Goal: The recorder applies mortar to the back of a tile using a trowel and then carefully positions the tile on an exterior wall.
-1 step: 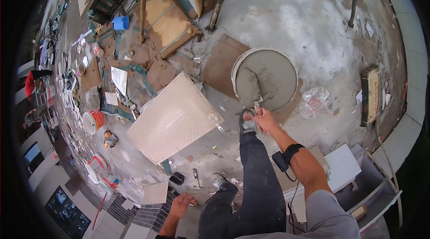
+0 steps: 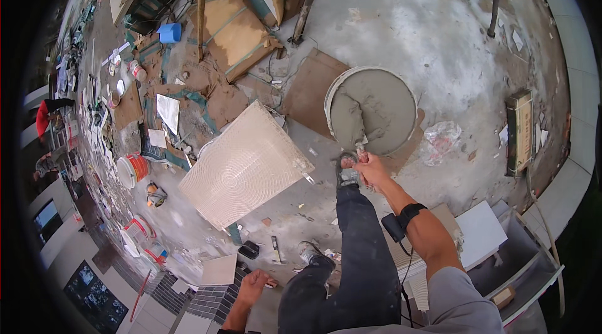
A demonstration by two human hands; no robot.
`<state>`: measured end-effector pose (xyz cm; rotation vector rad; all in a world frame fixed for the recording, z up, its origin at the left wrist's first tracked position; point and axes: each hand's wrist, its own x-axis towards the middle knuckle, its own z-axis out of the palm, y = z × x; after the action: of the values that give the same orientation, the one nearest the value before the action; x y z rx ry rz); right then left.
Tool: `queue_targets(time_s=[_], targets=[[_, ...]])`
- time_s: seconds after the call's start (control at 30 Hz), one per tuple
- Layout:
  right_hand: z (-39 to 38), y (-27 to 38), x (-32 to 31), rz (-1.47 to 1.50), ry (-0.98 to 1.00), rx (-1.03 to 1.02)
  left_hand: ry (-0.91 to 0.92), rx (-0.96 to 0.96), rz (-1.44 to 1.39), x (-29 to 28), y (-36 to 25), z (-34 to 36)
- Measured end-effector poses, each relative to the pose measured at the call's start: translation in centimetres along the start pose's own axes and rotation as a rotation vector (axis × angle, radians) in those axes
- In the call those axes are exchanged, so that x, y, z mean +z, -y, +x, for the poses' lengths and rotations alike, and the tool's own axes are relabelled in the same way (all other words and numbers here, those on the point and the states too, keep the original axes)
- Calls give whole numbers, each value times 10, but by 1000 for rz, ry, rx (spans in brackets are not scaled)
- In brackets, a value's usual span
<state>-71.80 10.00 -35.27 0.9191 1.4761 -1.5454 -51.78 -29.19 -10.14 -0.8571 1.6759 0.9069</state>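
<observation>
My right hand [image 2: 370, 168] grips the handle of a trowel [image 2: 361, 146], its blade end sunk in grey mortar [image 2: 389, 108] inside a round tub [image 2: 410, 91] above my right shoe [image 2: 345, 165]. My left hand [image 2: 254, 282] is closed low in the middle, left of my leg; whether it holds anything I cannot make out. A large beige tile [image 2: 232, 177] with circular ridges lies left of the tub. A cardboard sheet [image 2: 304, 89] shows beside and partly under the tub.
Cardboard packaging [image 2: 232, 33], wooden poles [image 2: 307, 2], buckets [image 2: 128, 171] and debris cover the left side. A narrow box [image 2: 519, 133] lies right; a grey trough [image 2: 536, 259] and tiles [image 2: 473, 234] are at lower right. A person in red [image 2: 45, 114] is at far left.
</observation>
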Motion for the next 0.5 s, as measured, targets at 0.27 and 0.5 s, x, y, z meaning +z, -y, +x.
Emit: queue_targets(time_s=[0.27, 0.5], targets=[[-21, -51, -3, -258, -292, -452, 48, 78, -225, -4, 56, -12], [-123, -12, 25, -689, -281, -540, 49, 22, -27, -20, 167, 21]])
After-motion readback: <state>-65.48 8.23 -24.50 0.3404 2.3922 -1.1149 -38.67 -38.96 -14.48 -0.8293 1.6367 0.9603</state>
